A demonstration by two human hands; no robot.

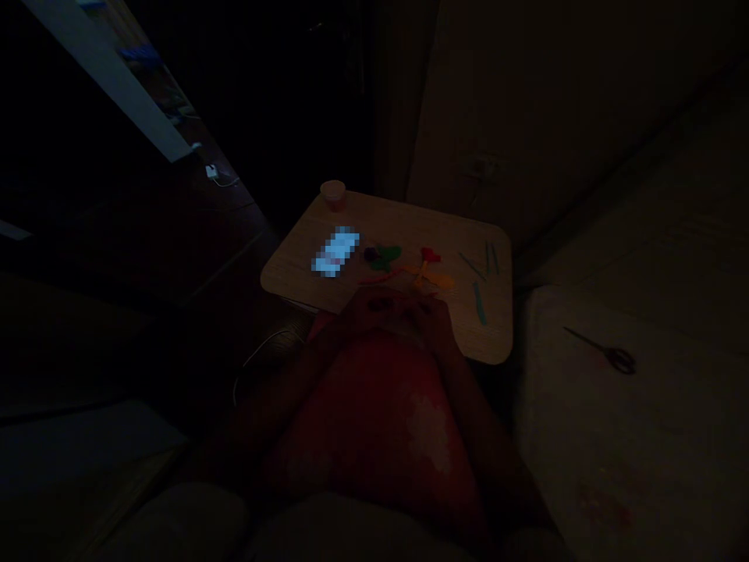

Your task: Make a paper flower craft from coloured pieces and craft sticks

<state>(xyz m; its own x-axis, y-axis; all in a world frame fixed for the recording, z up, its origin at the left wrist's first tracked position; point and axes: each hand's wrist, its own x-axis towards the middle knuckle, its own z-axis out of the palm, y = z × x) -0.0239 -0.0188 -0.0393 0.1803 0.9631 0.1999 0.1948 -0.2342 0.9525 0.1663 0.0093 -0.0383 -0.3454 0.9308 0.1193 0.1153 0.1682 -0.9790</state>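
The room is very dark. My left hand (pixel 371 308) and my right hand (pixel 431 316) are close together at the near edge of a small wooden-topped table (pixel 292 261). Their fingers look curled inward, and whatever lies in them cannot be made out. Just beyond the fingertips lie soft-looking orange pieces (pixel 438 279) with a red piece (pixel 431 255) at one end. A thin red strip (pixel 378 279) runs to the left of them. Farther left is a green piece (pixel 389 254) beside a dark purple lump (pixel 370 254).
A lit, blurred-out phone-like rectangle (pixel 335 251) lies on the table's left half, with a cup (pixel 333 197) behind it. Several teal strips (pixel 480 303) lie at the right. Dark scissors (pixel 612 355) rest on a pale surface to the right. A white cable (pixel 257 351) hangs at the left.
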